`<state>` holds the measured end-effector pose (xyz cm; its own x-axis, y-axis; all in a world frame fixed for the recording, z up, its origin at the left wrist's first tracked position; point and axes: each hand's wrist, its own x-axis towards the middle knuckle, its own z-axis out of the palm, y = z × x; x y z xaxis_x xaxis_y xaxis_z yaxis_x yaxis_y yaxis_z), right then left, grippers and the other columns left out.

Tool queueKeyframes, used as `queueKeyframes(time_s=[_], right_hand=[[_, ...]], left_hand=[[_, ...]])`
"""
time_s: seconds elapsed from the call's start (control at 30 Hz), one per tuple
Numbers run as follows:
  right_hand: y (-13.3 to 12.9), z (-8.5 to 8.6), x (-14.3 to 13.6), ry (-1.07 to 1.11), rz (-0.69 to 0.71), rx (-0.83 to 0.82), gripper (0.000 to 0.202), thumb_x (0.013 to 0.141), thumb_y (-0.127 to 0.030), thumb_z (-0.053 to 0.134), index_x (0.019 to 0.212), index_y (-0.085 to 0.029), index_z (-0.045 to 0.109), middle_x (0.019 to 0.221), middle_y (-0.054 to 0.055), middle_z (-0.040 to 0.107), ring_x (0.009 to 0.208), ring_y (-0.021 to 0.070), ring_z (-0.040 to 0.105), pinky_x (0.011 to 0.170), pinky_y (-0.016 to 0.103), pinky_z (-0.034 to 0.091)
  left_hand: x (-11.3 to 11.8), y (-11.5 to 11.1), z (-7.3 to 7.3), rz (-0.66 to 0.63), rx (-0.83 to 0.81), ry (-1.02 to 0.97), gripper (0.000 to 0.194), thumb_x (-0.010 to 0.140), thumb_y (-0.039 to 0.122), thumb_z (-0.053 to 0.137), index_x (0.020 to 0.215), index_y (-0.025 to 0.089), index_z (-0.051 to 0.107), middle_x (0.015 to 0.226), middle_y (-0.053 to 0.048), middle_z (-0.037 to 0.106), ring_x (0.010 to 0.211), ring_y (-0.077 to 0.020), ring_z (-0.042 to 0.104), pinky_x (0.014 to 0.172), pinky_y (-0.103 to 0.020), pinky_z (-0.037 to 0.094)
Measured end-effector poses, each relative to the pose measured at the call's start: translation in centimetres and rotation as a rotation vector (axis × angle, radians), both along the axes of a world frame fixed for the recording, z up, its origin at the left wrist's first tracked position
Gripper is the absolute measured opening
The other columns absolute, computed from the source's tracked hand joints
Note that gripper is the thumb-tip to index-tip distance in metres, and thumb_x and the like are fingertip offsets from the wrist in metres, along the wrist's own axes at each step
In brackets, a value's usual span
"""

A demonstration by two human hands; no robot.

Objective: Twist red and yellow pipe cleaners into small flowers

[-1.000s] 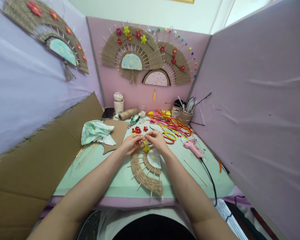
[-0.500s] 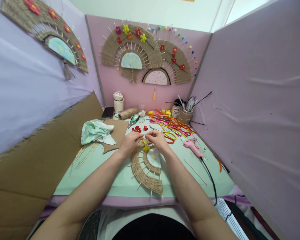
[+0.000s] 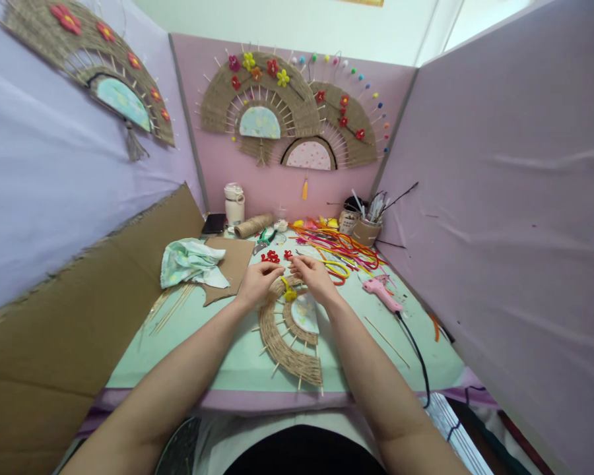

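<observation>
Over the upper end of a half-round twine fan (image 3: 283,343), my left hand (image 3: 258,285) and my right hand (image 3: 315,278) face each other, fingertips close together. Each hand is in a pinch; what sits between the fingers is too small to make out. Just below the fingertips is a yellow flower (image 3: 290,293); I cannot tell whether it lies on the fan or hangs from the fingers. The fan has thin wooden sticks woven with twine and a pale patterned cloth centre (image 3: 304,313). Small red flowers (image 3: 270,256) lie beyond my left hand.
To the right are a pink glue gun (image 3: 382,293) with a black cord, yellow-handled scissors (image 3: 337,269) and colourful pipe cleaners (image 3: 346,243). Patterned cloth (image 3: 191,260) and cardboard (image 3: 232,264) lie left. A white bottle (image 3: 234,204) and twine roll (image 3: 253,225) stand behind.
My right hand's fingers have shifted slightly upward and loosened a little, still close to the left fingertips. My left hand and the fan stay almost in place.
</observation>
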<state>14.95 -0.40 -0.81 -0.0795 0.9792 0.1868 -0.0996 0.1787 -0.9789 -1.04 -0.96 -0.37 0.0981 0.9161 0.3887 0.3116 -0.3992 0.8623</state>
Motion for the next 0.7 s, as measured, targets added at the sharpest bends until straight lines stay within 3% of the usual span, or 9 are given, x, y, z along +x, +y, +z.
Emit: queueKeyframes(time_s=[0.17, 0.3, 0.53, 0.7], right_hand=[[-0.3, 0.1, -0.1, -0.054, 0.055, -0.019, 0.028, 0.065, -0.039, 0.067, 0.084, -0.018, 0.068, 0.068, -0.001, 0.062, 0.056, 0.0092, 0.05, 0.056, 0.023, 0.039], [-0.2, -0.2, -0.1, 0.002, 0.121, -0.041, 0.032, 0.062, -0.04, 0.071, 0.086, -0.018, 0.069, 0.065, -0.001, 0.061, 0.052, 0.0072, 0.045, 0.053, 0.022, 0.035], [-0.1, -0.3, -0.3, -0.017, 0.092, -0.002, 0.027, 0.063, -0.039, 0.069, 0.077, -0.017, 0.064, 0.066, 0.0, 0.06, 0.057, 0.01, 0.049, 0.057, 0.023, 0.039], [-0.3, -0.2, -0.3, -0.33, -0.099, 0.279, 0.014, 0.076, -0.031, 0.054, 0.076, -0.019, 0.061, 0.075, 0.001, 0.062, 0.071, 0.0142, 0.054, 0.069, 0.026, 0.041]], left_hand=[[0.5, 0.2, -0.3, -0.168, -0.329, -0.416, 0.029, 0.06, 0.039, 0.074, 0.076, 0.014, 0.071, 0.07, -0.004, 0.067, 0.065, -0.0133, 0.057, 0.066, -0.026, 0.044], [0.9, 0.2, -0.8, -0.31, -0.441, -0.588, 0.031, 0.056, 0.037, 0.078, 0.073, 0.012, 0.069, 0.066, -0.003, 0.063, 0.06, -0.0092, 0.052, 0.06, -0.022, 0.041], [0.7, 0.3, -1.0, -0.354, -0.47, -0.495, 0.032, 0.057, 0.04, 0.077, 0.068, 0.012, 0.067, 0.063, -0.002, 0.062, 0.055, -0.0072, 0.049, 0.055, -0.021, 0.039], [0.1, 0.7, -0.8, -0.175, -0.321, -0.213, 0.036, 0.062, 0.044, 0.072, 0.079, 0.013, 0.068, 0.071, -0.005, 0.067, 0.061, -0.0123, 0.056, 0.059, -0.025, 0.044]])
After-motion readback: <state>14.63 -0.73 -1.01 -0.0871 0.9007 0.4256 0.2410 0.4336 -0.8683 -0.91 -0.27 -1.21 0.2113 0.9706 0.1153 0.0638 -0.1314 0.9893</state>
